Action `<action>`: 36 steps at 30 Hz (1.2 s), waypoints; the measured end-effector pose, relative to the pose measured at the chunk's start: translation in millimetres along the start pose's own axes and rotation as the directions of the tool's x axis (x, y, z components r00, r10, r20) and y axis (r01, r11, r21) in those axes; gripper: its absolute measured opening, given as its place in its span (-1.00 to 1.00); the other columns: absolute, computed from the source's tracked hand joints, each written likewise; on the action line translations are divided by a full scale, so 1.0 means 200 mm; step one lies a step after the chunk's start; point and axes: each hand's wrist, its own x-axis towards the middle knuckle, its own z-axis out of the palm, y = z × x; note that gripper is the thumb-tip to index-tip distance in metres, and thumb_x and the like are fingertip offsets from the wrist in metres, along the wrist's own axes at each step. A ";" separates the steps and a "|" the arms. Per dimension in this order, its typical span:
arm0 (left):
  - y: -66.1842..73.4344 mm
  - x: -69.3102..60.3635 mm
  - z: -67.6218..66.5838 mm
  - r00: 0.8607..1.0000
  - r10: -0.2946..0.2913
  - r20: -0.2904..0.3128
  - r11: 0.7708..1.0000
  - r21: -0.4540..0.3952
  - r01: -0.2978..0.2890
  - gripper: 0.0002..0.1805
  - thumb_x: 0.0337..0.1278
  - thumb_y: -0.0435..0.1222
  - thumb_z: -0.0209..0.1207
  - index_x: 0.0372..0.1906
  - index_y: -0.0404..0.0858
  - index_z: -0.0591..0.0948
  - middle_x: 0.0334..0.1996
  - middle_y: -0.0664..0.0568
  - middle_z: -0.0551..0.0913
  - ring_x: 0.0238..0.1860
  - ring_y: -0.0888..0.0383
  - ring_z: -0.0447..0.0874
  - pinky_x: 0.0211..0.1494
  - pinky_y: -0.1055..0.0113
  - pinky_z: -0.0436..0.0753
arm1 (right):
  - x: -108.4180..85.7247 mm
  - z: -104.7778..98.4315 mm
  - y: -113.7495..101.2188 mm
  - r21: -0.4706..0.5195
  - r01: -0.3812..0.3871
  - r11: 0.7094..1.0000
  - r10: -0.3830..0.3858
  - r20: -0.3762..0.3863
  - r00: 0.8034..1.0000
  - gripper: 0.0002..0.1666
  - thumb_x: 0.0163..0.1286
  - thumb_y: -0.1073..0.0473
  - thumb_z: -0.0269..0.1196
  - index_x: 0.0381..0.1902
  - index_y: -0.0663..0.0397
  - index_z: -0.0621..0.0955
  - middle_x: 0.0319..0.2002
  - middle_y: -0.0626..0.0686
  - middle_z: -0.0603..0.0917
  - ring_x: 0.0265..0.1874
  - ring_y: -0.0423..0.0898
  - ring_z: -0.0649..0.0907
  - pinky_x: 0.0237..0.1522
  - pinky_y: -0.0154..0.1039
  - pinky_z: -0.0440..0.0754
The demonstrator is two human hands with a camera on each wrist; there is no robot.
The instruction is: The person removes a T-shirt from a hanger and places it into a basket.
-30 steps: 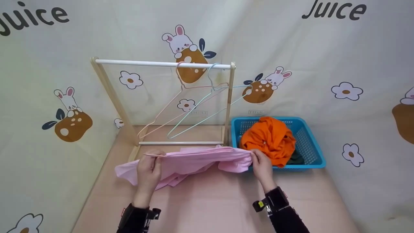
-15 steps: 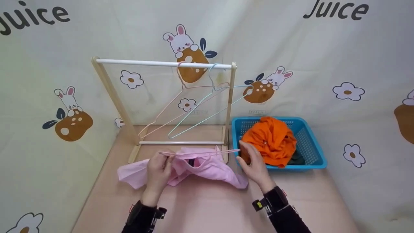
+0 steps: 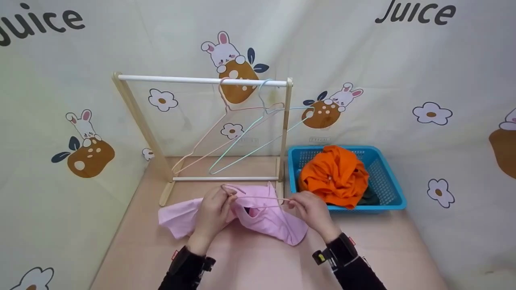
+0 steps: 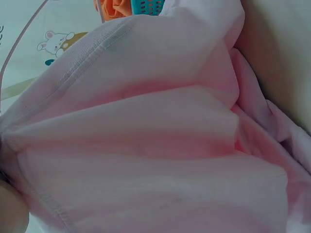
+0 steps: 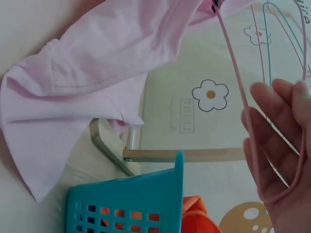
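A pink shirt (image 3: 270, 225) hangs in loose folds low over the table, its neckline spread below the wire of a pink clothes hanger (image 3: 262, 197). My left hand (image 3: 213, 209) pinches the gathered fabric together with the hanger near its hook; the left wrist view shows the cloth (image 4: 146, 121) bunched at the fingers. My right hand (image 3: 312, 211) holds the hanger's right end, which is bare of cloth. In the right wrist view that rounded end of the hanger (image 5: 250, 121) lies across the palm and fingers. The hanger's left end is hidden.
Behind the shirt stands a wooden rack (image 3: 141, 121) with a white rail (image 3: 173, 79). A pink hanger (image 3: 197, 141) and a light blue-green hanger (image 3: 238, 141) hang from it. A blue basket (image 3: 387, 177) at right holds orange cloth (image 3: 334, 177) and dark green cloth (image 3: 369, 197).
My right hand let go of the shirt, whose right side dropped off the hanger, then took hold of the hanger's bare end. My left hand moved right, and the hook now shows above it.
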 end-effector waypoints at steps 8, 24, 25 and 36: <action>-0.04 0.00 -0.03 0.999 -0.034 -0.015 0.998 -0.056 0.033 -0.71 -0.05 -0.60 0.34 -0.15 -0.33 0.70 -0.29 -0.04 0.69 -0.23 -0.01 0.65 -0.05 0.21 0.56 | -0.05 -0.09 0.07 0.052 -0.097 0.994 0.101 -0.069 0.992 -0.89 0.25 0.33 0.36 -0.30 0.02 0.69 -0.45 -0.19 0.66 -0.42 -0.19 0.62 -0.27 -0.18 0.65; -0.22 -0.10 -0.08 0.989 -0.130 -0.077 0.990 -0.059 0.125 -0.69 -0.15 -0.64 0.37 -0.20 -0.37 0.74 -0.32 -0.07 0.75 -0.29 -0.05 0.70 0.04 0.49 0.53 | -0.20 -0.37 0.24 0.036 -0.179 0.983 0.182 -0.143 0.973 -0.83 0.26 0.41 0.32 -0.33 0.03 0.69 -0.48 -0.21 0.64 -0.47 -0.22 0.60 -0.31 -0.34 0.61; -0.23 -0.11 -0.08 0.988 -0.132 -0.086 0.990 -0.053 0.127 -0.70 -0.15 -0.64 0.37 -0.21 -0.38 0.74 -0.32 -0.08 0.75 -0.29 -0.05 0.70 0.03 0.49 0.53 | -0.20 -0.38 0.25 0.033 -0.174 0.984 0.177 -0.150 0.973 -0.83 0.25 0.42 0.32 -0.33 0.03 0.69 -0.48 -0.21 0.64 -0.47 -0.23 0.60 -0.30 -0.37 0.60; -0.33 -0.17 -0.10 0.973 -0.207 -0.098 0.968 0.121 0.219 -0.79 -0.05 -0.57 0.36 -0.24 -0.37 0.72 -0.35 -0.09 0.73 -0.31 -0.10 0.69 -0.14 0.12 0.56 | -0.28 -0.47 0.32 0.054 -0.156 0.986 0.165 -0.237 0.957 -0.76 0.24 0.55 0.26 -0.36 0.12 0.68 -0.49 -0.08 0.65 -0.50 -0.18 0.60 -0.35 -0.53 0.52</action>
